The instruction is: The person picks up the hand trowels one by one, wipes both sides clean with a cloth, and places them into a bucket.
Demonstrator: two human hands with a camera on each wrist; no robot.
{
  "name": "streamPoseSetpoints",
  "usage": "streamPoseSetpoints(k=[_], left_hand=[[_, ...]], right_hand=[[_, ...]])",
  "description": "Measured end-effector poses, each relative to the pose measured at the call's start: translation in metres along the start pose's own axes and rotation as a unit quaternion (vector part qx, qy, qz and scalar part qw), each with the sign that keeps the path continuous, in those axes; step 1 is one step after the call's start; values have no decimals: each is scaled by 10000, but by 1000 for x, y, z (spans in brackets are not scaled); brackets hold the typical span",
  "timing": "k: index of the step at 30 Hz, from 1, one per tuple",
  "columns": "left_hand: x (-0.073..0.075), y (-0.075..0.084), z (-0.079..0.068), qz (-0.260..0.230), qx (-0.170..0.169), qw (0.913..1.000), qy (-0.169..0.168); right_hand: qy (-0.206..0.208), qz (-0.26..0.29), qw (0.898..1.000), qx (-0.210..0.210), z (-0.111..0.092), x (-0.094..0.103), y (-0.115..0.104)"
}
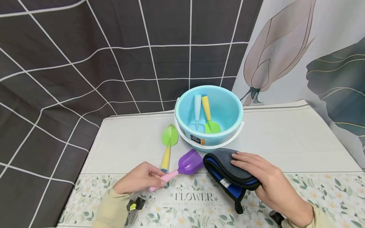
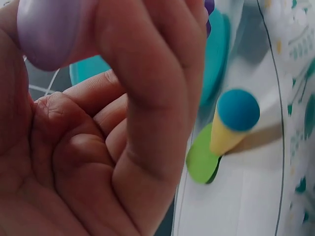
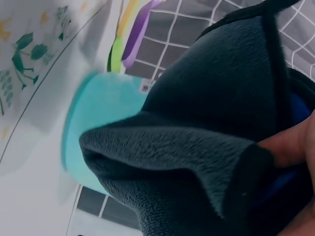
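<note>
Left hand (image 1: 139, 179): purple shovel (image 1: 190, 162) pinched, fingers nearly closed | Right hand (image 1: 268, 177): cloth (image 1: 226, 161) gripped, fingers part-closed | Bucket (image 1: 228, 109) seen at shovel's 1 o'clock

Bucket label (image 1: 195, 138) too small to read; cloth (image 3: 192, 157) cut off by right wrist view's bottom edge.

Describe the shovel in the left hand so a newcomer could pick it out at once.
Start at the large light-blue bucket standing on the table. On its near side, the left hand holds a shovel by the handle. Its purple scoop and pink handle set it apart from the green, yellow-handled trowel beside it.
</note>
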State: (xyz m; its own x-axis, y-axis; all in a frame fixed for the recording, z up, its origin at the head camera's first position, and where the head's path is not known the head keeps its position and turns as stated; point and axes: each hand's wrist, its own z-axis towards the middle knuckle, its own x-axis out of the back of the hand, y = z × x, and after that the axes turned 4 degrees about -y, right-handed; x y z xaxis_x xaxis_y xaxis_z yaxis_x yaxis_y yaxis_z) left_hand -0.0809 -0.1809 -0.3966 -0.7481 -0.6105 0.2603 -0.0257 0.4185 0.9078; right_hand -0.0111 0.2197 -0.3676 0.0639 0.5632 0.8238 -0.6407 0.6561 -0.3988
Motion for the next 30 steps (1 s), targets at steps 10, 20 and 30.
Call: streamPoseSetpoints(k=[10,20,30], left_hand=[[-19,9,21,145,10,9999,-13],[-32,14,37,201,-213,9995,-66],[-33,17,41,99,-386,9992,-16]], right_hand=[[36,-9,10000,66,9,-3,-6],[417,-26,9977,528,16,-15,-13],[1403,-83,9822,1249,29,-32,-19]])
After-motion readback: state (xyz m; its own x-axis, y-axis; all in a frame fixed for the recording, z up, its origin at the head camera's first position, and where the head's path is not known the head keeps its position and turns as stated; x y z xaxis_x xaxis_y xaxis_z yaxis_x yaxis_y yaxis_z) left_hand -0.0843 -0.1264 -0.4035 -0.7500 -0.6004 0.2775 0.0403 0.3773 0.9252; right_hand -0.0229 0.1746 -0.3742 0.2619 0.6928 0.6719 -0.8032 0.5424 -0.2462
